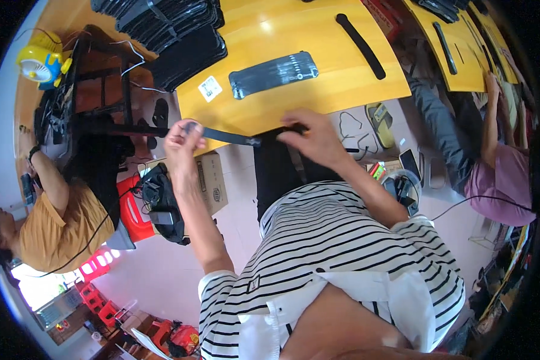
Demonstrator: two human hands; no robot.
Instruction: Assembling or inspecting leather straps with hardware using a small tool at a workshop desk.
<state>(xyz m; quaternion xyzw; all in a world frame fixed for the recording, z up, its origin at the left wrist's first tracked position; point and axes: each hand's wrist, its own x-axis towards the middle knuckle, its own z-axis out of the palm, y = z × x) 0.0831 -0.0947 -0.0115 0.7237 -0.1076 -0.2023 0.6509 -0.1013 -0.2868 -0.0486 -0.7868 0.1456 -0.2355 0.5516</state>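
My left hand is closed, pinching one end of a black strap just off the table's near edge. The strap stretches right, and its far end, with a greyish patch, lies over my dark trousers. My right hand hovers to the right of that end, thumb and fingers apart. Something dark shows between them, which I take to be the trousers behind. On the yellow table lies a flat dark pad in clear wrapping. A longer black strap rests at the right.
Stacked black pieces stand at the table's far left, near a white label. One person in an orange shirt sits left, another in a pink top right. A cardboard box and a red stool are below left.
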